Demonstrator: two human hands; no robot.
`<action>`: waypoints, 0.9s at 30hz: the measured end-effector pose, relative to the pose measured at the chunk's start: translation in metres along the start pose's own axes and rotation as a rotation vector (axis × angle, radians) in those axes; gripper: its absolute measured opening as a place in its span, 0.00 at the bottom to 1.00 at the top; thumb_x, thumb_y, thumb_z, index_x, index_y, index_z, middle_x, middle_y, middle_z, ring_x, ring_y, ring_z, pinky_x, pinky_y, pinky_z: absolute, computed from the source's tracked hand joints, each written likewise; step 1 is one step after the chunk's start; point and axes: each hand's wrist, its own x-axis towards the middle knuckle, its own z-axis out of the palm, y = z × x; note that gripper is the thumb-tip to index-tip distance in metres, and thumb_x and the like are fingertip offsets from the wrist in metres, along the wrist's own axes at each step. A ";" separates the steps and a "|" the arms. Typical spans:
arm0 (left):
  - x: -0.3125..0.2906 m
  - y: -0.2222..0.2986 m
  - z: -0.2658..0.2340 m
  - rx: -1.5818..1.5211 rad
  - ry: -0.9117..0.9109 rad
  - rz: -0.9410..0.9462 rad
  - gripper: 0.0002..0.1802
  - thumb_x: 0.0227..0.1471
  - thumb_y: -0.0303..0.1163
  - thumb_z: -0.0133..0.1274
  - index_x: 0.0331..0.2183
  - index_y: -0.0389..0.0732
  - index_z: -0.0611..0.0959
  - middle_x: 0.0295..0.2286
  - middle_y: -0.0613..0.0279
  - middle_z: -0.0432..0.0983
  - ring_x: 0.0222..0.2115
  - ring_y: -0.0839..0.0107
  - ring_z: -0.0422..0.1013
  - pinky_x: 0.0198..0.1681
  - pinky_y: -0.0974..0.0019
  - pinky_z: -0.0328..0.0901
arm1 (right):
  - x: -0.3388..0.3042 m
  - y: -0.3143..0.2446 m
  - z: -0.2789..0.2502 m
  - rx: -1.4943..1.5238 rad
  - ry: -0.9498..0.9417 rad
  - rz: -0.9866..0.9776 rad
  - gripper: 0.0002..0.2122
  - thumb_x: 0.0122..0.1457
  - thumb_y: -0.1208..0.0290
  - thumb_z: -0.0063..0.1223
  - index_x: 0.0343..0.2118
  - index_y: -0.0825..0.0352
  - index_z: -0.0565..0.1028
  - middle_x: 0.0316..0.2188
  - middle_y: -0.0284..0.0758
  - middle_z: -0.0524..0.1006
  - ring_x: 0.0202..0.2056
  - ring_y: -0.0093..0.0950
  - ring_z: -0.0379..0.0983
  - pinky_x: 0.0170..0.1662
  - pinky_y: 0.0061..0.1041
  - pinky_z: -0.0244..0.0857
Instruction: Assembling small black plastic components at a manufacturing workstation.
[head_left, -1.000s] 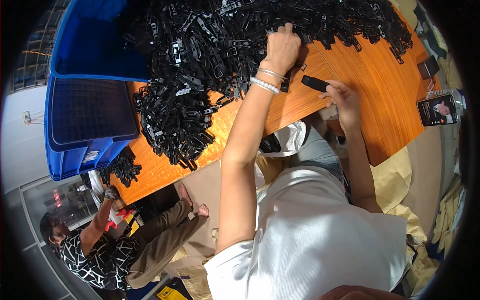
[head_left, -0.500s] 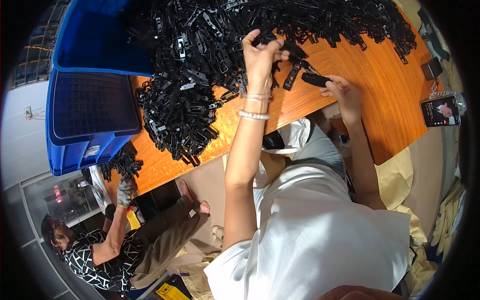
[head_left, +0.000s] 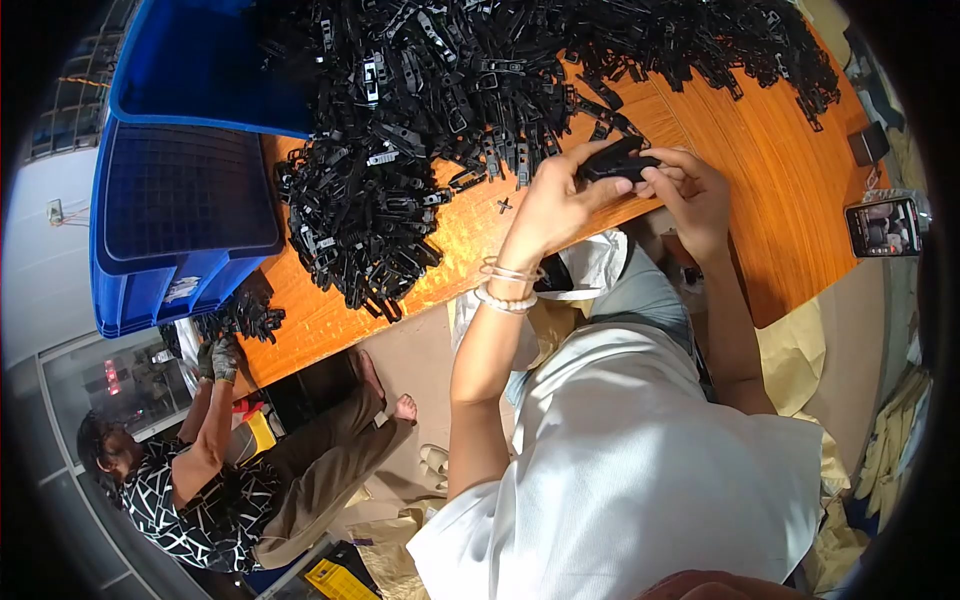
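Note:
In front of me, over the near edge of the wooden table [head_left: 790,220], my two hands meet at a dark, elongated black plastic part [head_left: 615,165]. My left hand [head_left: 556,203] is closed on its left end, thumb along the lower side. Fingers of my right hand [head_left: 702,203] pinch the right end. My fingers partly cover the part, so whether it is one piece or two pressed together cannot be made out. Just beyond lie several loose black plastic parts [head_left: 607,115], at the rim of a large heap of similar slender pieces [head_left: 450,90].
Stacked blue crates [head_left: 190,195] stand at the left. A phone [head_left: 884,226] is propped by the right table edge, near a small black box [head_left: 865,143]. A co-worker [head_left: 200,490] with gloved hands sits at lower left by a smaller heap [head_left: 245,315]. Brown paper [head_left: 790,350] lies at right.
My left hand has come back from the heap toward me and right, joining my right hand at the black part. The co-worker's gloved hands have moved closer together.

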 end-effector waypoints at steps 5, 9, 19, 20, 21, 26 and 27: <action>-0.016 -0.019 -0.004 0.090 0.067 0.031 0.19 0.38 0.25 0.55 0.37 0.30 0.73 0.23 0.59 0.73 0.16 0.83 0.62 0.18 0.79 0.57 | 0.001 -0.007 0.003 -0.149 -0.090 -0.132 0.11 0.49 0.83 0.44 0.37 0.74 0.69 0.36 0.36 0.69 0.33 0.20 0.68 0.36 0.16 0.63; -0.024 -0.016 -0.006 0.180 0.038 0.067 0.17 0.40 0.24 0.54 0.36 0.29 0.73 0.25 0.58 0.73 0.18 0.82 0.66 0.21 0.79 0.61 | -0.003 -0.013 0.007 -0.114 -0.157 -0.034 0.10 0.50 0.80 0.44 0.37 0.74 0.69 0.34 0.34 0.68 0.35 0.20 0.65 0.39 0.17 0.60; -0.044 -0.021 -0.013 -0.070 0.032 0.040 0.12 0.45 0.24 0.49 0.35 0.31 0.75 0.27 0.57 0.74 0.25 0.76 0.71 0.28 0.76 0.65 | -0.004 -0.012 0.016 0.077 -0.219 0.167 0.10 0.50 0.80 0.44 0.36 0.74 0.70 0.28 0.33 0.68 0.28 0.18 0.67 0.32 0.14 0.60; -0.048 -0.027 -0.018 0.046 0.041 0.040 0.11 0.45 0.26 0.49 0.34 0.33 0.76 0.26 0.59 0.74 0.24 0.77 0.70 0.28 0.76 0.65 | -0.005 -0.004 0.015 -0.047 -0.274 0.191 0.09 0.50 0.80 0.45 0.35 0.74 0.70 0.28 0.33 0.68 0.28 0.18 0.67 0.31 0.14 0.61; -0.049 -0.033 -0.029 0.174 0.083 0.031 0.09 0.45 0.28 0.50 0.31 0.35 0.78 0.25 0.62 0.74 0.21 0.77 0.67 0.25 0.76 0.63 | -0.007 0.004 0.015 -0.170 -0.329 0.214 0.08 0.50 0.80 0.45 0.33 0.75 0.71 0.28 0.34 0.68 0.27 0.18 0.68 0.30 0.13 0.61; -0.045 -0.041 -0.072 1.276 0.531 0.081 0.04 0.38 0.24 0.50 0.22 0.34 0.76 0.21 0.54 0.68 0.23 0.61 0.67 0.21 0.64 0.62 | -0.029 0.034 0.036 -0.212 -0.462 0.113 0.07 0.49 0.81 0.46 0.32 0.74 0.72 0.29 0.35 0.69 0.27 0.20 0.69 0.28 0.13 0.63; -0.044 -0.047 -0.077 1.275 0.530 0.083 0.04 0.38 0.24 0.50 0.22 0.34 0.76 0.21 0.54 0.68 0.23 0.61 0.67 0.21 0.64 0.62 | -0.031 0.035 0.039 -0.209 -0.502 0.042 0.08 0.48 0.81 0.47 0.33 0.74 0.72 0.30 0.35 0.69 0.27 0.20 0.69 0.28 0.13 0.63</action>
